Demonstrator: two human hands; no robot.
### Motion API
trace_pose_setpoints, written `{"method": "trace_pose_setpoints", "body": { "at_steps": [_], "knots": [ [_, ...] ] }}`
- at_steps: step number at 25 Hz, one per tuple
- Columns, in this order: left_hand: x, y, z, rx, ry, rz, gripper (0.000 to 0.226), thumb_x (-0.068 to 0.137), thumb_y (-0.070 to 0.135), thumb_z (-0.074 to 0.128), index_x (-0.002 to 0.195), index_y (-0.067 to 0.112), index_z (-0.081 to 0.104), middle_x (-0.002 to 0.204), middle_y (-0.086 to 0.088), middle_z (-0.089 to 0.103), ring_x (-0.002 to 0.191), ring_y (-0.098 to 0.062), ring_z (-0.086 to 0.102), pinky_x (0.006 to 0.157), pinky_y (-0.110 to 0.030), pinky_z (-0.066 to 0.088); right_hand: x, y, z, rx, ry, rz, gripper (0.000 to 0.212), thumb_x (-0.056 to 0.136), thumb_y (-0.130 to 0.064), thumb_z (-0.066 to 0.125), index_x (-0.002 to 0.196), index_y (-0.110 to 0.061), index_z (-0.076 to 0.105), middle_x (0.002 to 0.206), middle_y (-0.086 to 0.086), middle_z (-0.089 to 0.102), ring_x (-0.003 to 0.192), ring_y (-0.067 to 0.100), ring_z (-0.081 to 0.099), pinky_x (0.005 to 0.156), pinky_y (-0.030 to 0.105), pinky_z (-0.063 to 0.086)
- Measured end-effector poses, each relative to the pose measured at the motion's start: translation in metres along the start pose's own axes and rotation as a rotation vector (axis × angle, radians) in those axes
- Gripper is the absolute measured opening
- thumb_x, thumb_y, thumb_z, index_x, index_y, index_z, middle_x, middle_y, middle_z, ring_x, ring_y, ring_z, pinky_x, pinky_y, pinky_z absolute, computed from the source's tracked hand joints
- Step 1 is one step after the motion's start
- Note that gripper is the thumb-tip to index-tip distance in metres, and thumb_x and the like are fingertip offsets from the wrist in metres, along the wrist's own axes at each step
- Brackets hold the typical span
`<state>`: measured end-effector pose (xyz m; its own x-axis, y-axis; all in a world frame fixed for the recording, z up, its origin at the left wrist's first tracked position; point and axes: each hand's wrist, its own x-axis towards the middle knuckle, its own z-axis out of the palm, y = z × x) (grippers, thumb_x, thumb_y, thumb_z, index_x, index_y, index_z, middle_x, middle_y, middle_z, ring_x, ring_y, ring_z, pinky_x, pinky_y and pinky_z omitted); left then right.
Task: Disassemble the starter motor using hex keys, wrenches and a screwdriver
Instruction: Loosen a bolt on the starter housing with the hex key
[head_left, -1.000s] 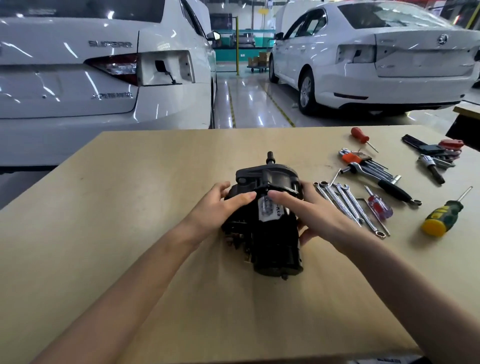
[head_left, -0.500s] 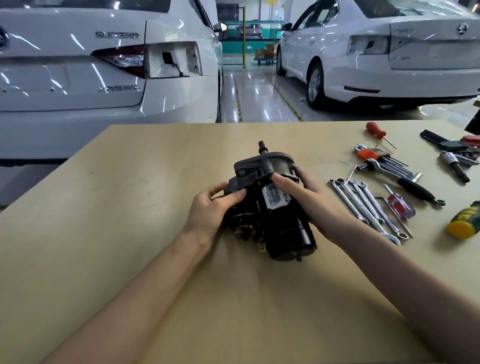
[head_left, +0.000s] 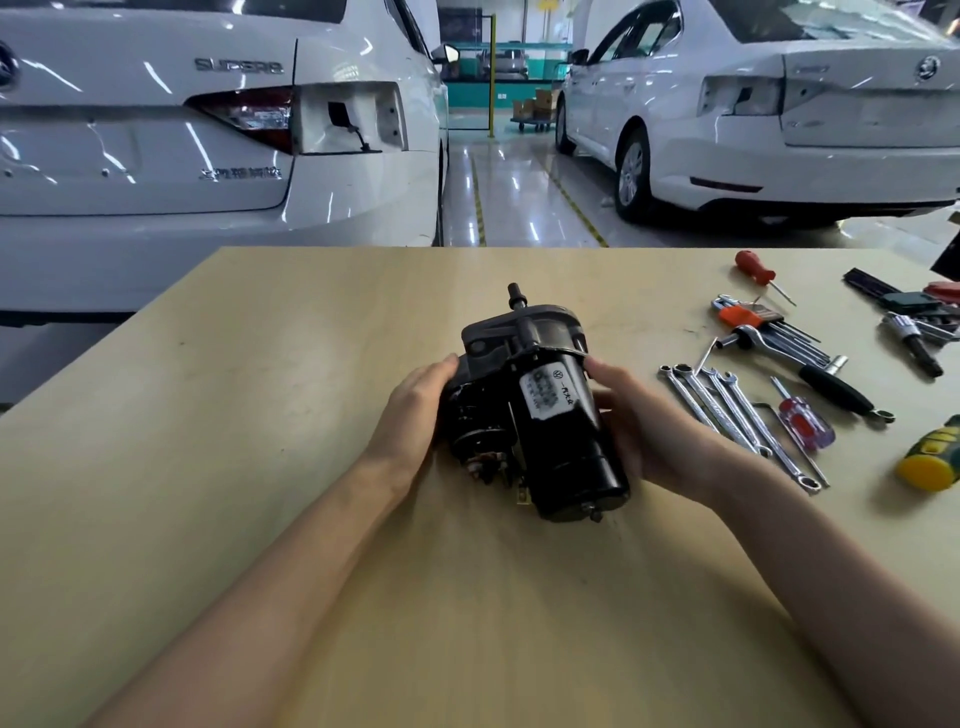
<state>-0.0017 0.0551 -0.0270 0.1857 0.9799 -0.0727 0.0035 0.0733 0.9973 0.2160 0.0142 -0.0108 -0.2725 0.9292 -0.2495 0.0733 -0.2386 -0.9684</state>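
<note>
Smooth wooden table: hands grip black cylindrical starter motor.

Starter motor between both hands

The starter motor lies on the desk near its middle, with the left hand on its left side and the right hand on its right. To the right of the motor the wrenches lie in a row, a small screwdriver just beside them and the hex keys behind them. Another screwdriver lies farther back, and beyond the desk's far edge two cars stand side by side.
</note>
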Motion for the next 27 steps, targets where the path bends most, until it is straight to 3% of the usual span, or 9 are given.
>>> {"method": "trace_pose_setpoints", "body": {
  "at_steps": [2, 4, 8, 12, 14, 16, 19, 23, 27],
  "knots": [
    [0.000, 0.001, 0.000, -0.016, -0.051, 0.004, 0.048, 0.098, 0.045, 0.036, 0.127, 0.016, 0.061, 0.128, -0.005, 0.062, 0.124, -0.020, 0.054, 0.112, -0.045, 0.033, -0.005, 0.002, 0.005, -0.138, -0.056, -0.077, 0.049, 0.066, -0.069, 0.070, 0.099, -0.032, 0.073, 0.100, 0.003, 0.074, 0.094, 0.025, 0.070, 0.080, 0.033, 0.056],
    [-0.003, 0.000, 0.002, -0.050, -0.110, 0.019, 0.046, 0.102, 0.041, 0.032, 0.126, 0.016, 0.061, 0.126, -0.005, 0.064, 0.122, -0.021, 0.056, 0.111, -0.046, 0.034, -0.009, 0.001, 0.016, -0.147, 0.020, -0.185, 0.022, 0.063, -0.052, 0.078, 0.084, -0.045, 0.073, 0.086, -0.007, 0.075, 0.081, 0.012, 0.072, 0.066, 0.020, 0.056],
    [-0.012, 0.002, 0.006, -0.172, -0.065, 0.107, 0.027, 0.096, 0.009, 0.048, 0.120, 0.004, 0.060, 0.120, -0.020, 0.065, 0.115, -0.039, 0.058, 0.106, -0.055, 0.039, -0.010, 0.004, 0.024, -0.073, 0.128, -0.269, 0.031, 0.060, -0.033, 0.078, 0.087, -0.018, 0.074, 0.083, 0.002, 0.075, 0.075, 0.016, 0.072, 0.057, 0.018, 0.052],
    [-0.023, 0.009, 0.006, -0.161, -0.042, 0.359, 0.068, 0.084, -0.002, 0.061, 0.146, 0.007, 0.032, 0.127, -0.010, 0.060, 0.120, -0.019, 0.056, 0.107, -0.038, 0.041, -0.016, 0.000, 0.022, -0.179, 0.176, -0.479, 0.039, 0.060, -0.012, 0.079, 0.097, -0.013, 0.066, 0.084, -0.003, 0.073, 0.076, 0.008, 0.069, 0.063, 0.016, 0.050],
    [-0.030, 0.010, 0.005, -0.024, -0.071, 0.577, 0.087, 0.082, 0.001, 0.066, 0.151, 0.016, 0.016, 0.125, 0.002, 0.057, 0.118, -0.012, 0.055, 0.105, -0.030, 0.042, -0.019, -0.001, 0.020, -0.224, 0.220, -0.559, 0.043, 0.055, -0.007, 0.080, 0.095, -0.009, 0.065, 0.083, -0.003, 0.072, 0.077, 0.008, 0.069, 0.066, 0.019, 0.051],
    [-0.035, 0.011, 0.007, 0.145, -0.135, 0.747, 0.086, 0.086, 0.013, 0.062, 0.151, 0.025, 0.006, 0.126, 0.005, 0.052, 0.117, -0.014, 0.053, 0.104, -0.031, 0.041, -0.019, 0.001, 0.018, -0.270, 0.271, -0.610, 0.044, 0.051, -0.007, 0.083, 0.091, -0.012, 0.067, 0.085, -0.001, 0.073, 0.084, 0.014, 0.069, 0.072, 0.026, 0.054],
    [-0.034, 0.015, 0.004, 0.321, -0.136, 0.940, 0.084, 0.090, 0.018, 0.057, 0.152, 0.016, 0.000, 0.129, 0.004, 0.048, 0.117, -0.020, 0.052, 0.103, -0.029, 0.038, -0.018, 0.004, 0.020, -0.295, 0.358, -0.682, 0.047, 0.049, 0.001, 0.090, 0.089, -0.011, 0.069, 0.089, 0.001, 0.073, 0.090, 0.016, 0.069, 0.079, 0.028, 0.054],
    [-0.032, 0.023, -0.004, 0.463, -0.148, 0.937, 0.088, 0.085, 0.031, 0.066, 0.152, 0.019, 0.010, 0.130, 0.000, 0.047, 0.121, -0.022, 0.048, 0.105, -0.035, 0.039, -0.011, 0.007, 0.023, -0.329, 0.441, -0.726, 0.041, 0.052, 0.009, 0.087, 0.088, 0.003, 0.069, 0.087, 0.011, 0.073, 0.083, 0.017, 0.069, 0.074, 0.031, 0.056],
    [-0.038, 0.022, -0.003, 0.606, -0.161, 0.965, 0.105, 0.074, 0.053, 0.072, 0.152, 0.009, 0.018, 0.126, 0.003, 0.041, 0.116, -0.017, 0.045, 0.094, -0.013, 0.035, -0.007, 0.003, 0.021, -0.446, 0.400, -0.763, 0.050, 0.050, 0.013, 0.087, 0.095, 0.005, 0.067, 0.088, 0.008, 0.071, 0.081, 0.008, 0.066, 0.070, 0.020, 0.051]
  ]
}}
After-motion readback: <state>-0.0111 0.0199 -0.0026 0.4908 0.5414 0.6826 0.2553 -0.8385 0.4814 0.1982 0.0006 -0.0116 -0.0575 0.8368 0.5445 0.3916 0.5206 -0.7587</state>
